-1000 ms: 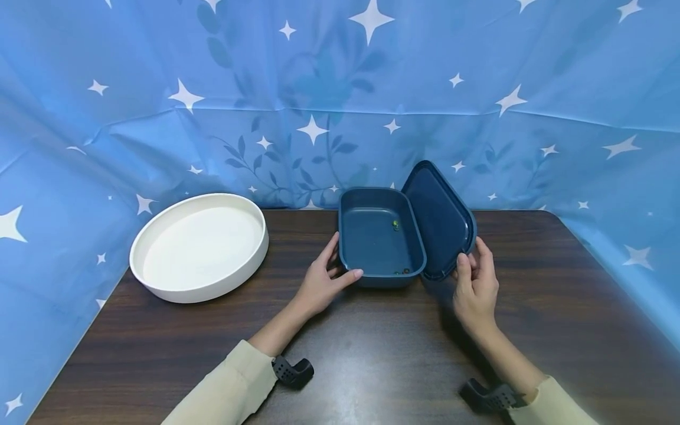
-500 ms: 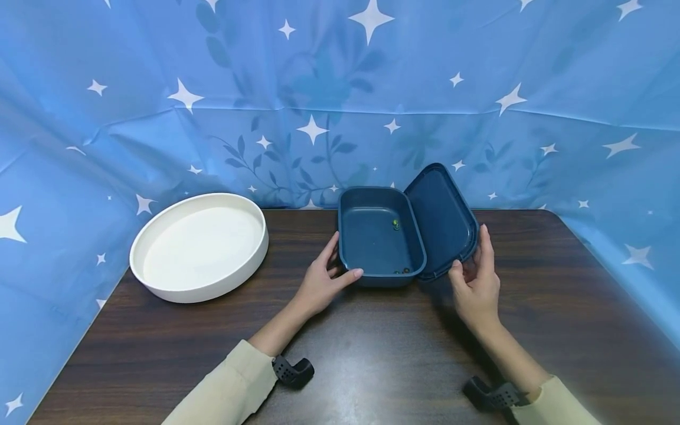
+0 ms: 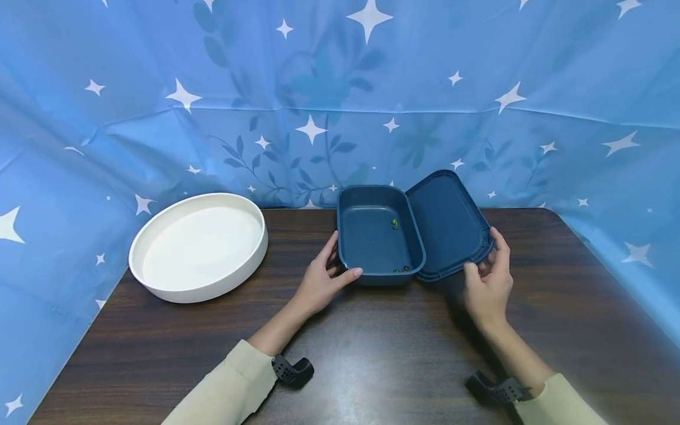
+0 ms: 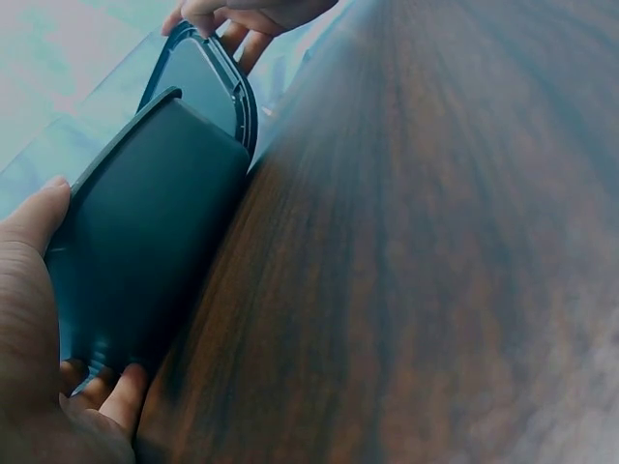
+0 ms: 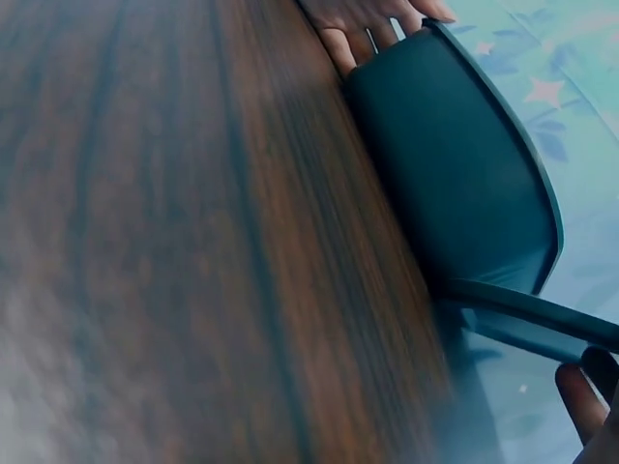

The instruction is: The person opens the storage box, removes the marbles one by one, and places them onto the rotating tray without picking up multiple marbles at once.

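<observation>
A dark blue rectangular box (image 3: pixel 375 242) stands uncovered near the table's back edge. Inside it lie a small green-yellow bead-like piece (image 3: pixel 395 224) and a few small dark and reddish ones (image 3: pixel 402 270) by the front wall. My left hand (image 3: pixel 322 278) grips the box's front left corner, thumb at the front rim and fingers along the left side. Its matching lid (image 3: pixel 449 224) leans at a slant against the box's right side. With the thumb and fingers of my right hand (image 3: pixel 489 286) I hold the lid's near right corner; some fingertips are hidden behind it.
A round white tray (image 3: pixel 199 242) with a low wall stands left of the box on the dark wooden table (image 3: pixel 340 378). A blue curtain with white stars (image 3: pixel 319 88) hangs right behind the table. Each wrist carries a black band camera (image 3: pixel 293 373).
My right hand has lowered the lid outward to the right, so it lies flatter and its inner face shows more. The left hand and the box have stayed in place.
</observation>
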`<state>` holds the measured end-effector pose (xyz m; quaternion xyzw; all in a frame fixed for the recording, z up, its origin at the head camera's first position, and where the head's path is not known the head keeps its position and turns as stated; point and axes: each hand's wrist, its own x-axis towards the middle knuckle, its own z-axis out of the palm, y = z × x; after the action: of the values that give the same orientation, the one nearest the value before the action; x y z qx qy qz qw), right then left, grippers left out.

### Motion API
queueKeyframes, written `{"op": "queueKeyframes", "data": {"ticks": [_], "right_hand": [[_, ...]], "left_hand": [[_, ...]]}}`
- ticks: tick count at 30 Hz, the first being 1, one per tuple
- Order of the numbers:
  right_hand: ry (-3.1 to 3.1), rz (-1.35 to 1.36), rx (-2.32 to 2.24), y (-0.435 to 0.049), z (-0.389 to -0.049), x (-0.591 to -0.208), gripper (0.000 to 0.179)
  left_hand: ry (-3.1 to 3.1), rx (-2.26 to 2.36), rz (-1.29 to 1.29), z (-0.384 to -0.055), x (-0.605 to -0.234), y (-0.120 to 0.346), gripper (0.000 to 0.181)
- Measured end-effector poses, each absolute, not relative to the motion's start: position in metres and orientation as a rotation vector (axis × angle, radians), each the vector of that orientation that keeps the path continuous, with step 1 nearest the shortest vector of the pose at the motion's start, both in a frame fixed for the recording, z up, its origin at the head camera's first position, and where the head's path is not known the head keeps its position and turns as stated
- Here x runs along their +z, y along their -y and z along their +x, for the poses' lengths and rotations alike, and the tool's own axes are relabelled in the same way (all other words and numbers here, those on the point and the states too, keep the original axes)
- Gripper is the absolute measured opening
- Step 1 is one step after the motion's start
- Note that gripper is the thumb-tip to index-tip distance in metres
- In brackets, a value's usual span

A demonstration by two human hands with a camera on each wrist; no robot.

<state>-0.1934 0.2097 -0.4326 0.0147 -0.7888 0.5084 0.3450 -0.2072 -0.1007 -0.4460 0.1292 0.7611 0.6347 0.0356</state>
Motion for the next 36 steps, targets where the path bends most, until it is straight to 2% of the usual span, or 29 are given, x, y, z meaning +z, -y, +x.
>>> {"op": "queueKeyframes", "data": {"ticks": [9,13,23,28,36], "right_hand": [[2.012,-0.138,1.371,-0.211,-0.193,-0.428,0.046],[1.999,-0.184,1.375,-0.209,-0.189,-0.419,0.043],[2.007,-0.313,1.364,-0.244,-0.208,-0.444,0.037],[2.043,-0.414,1.386,-0.254,-0.210,-0.446,0.032],[2.184,-0.546,1.330,-0.267,-0.211,-0.443,0.033]], "left_hand": [[-2.321,1.958,0.384,-0.207,-0.444,0.101,0.093],[-2.319,1.958,0.389,-0.207,-0.446,0.101,0.092],[-2.324,1.950,0.402,-0.210,-0.449,0.101,0.091],[-2.328,1.946,0.404,-0.210,-0.449,0.101,0.091],[-2.358,1.919,0.377,-0.210,-0.447,0.101,0.092]]}}
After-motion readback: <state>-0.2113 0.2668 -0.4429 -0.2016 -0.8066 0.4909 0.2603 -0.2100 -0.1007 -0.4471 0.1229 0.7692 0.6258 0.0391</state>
